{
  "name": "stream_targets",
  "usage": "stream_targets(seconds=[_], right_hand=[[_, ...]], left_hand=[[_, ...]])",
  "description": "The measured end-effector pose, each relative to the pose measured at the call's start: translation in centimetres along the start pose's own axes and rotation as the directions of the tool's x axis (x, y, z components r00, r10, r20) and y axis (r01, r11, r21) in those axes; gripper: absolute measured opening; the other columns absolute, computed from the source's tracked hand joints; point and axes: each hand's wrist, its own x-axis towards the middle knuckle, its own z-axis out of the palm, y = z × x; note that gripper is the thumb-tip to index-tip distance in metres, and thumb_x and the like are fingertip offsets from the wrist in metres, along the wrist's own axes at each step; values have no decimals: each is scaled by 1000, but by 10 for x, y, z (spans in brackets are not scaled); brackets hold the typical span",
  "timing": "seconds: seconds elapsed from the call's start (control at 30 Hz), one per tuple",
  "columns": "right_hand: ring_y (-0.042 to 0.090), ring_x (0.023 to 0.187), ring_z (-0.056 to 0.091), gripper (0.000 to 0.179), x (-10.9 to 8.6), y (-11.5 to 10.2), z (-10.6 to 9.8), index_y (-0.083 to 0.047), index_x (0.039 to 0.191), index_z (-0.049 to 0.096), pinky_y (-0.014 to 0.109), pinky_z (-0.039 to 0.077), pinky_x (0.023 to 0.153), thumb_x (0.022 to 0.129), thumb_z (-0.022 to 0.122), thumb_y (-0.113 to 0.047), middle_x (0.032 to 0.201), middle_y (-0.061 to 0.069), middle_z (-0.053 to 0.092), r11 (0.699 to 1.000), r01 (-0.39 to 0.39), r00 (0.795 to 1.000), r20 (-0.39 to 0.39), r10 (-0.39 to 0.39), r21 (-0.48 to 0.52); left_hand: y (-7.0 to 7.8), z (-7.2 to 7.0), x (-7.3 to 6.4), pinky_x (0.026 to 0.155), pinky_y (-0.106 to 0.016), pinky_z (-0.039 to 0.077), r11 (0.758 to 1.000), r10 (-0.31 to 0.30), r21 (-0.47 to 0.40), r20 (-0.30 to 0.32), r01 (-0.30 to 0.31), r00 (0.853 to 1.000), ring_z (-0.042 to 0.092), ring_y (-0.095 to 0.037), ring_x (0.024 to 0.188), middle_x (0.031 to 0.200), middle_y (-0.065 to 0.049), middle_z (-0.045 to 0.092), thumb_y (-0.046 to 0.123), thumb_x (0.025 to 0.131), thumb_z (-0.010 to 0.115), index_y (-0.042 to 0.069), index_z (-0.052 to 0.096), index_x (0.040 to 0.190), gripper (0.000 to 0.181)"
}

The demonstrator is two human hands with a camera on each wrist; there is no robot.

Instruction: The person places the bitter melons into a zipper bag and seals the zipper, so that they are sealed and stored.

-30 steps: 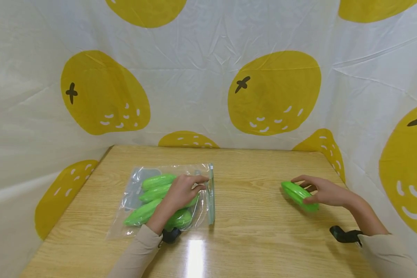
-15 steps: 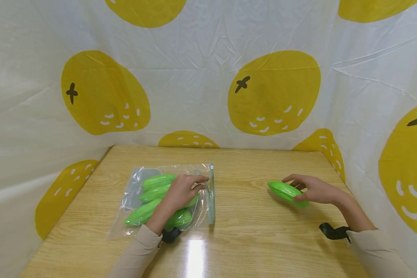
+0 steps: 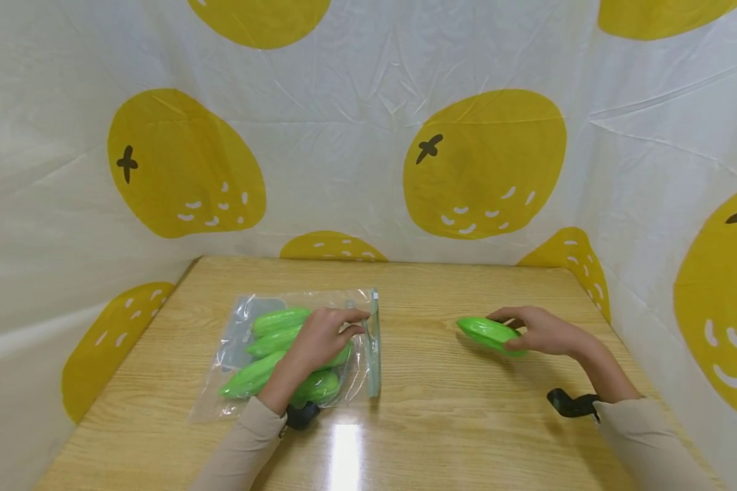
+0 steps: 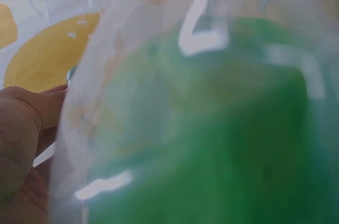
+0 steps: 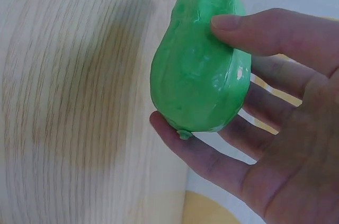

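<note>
A clear zip bag lies on the left of the table with several glossy green toy cucumbers inside. My left hand reaches over the bag and pinches its open end by the slider strip. In the left wrist view the bag's film and a blurred green cucumber cover most of the picture. On the right, my right hand holds one more toy cucumber just above the table. The right wrist view shows thumb and fingers around this ridged cucumber, its stubby tip by the little finger.
The wooden table carries the bag and runs back to a white curtain printed with yellow fruit. More curtain hangs along both sides. A dark wrist mount juts out below the right wrist, and another below the left.
My right hand has carried its cucumber leftward, toward the bag, and the cucumber has turned a little flatter. My left hand and the bag have stayed put.
</note>
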Motion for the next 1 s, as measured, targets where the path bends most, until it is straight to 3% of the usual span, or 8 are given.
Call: stream_targets(seconds=[0.2, 0.5, 1.0], right_hand=[[30, 111, 66, 53, 8, -2, 3, 1, 140, 60, 36, 55, 87, 93, 76, -19, 131, 18, 68, 999, 28, 1000, -2, -29, -26], [39, 118, 66, 55, 19, -13, 6, -4, 144, 56, 43, 56, 89, 95, 74, -21, 131, 22, 68, 999, 53, 999, 9, -53, -1], [30, 115, 65, 51, 39, -23, 17, -7, 143, 59, 40, 54, 92, 95, 74, -18, 130, 15, 69, 993, 115, 993, 1, -115, -21]], left_hand=[[1, -1, 0, 77, -33, 62, 1000, 6, 3, -9, -6, 1000, 78, -14, 89, 108, 4, 81, 21, 92, 78, 18, 80, 115, 24], [-1, 0, 0, 76, -32, 62, 1000, 11, 7, -8, -11, 1000, 78, -13, 87, 107, 3, 81, 20, 92, 78, 18, 80, 116, 24], [-2, 1, 1, 79, -34, 62, 1000, 18, -14, -12, -18, 1000, 78, -15, 91, 109, 2, 81, 19, 92, 78, 14, 80, 115, 24]])
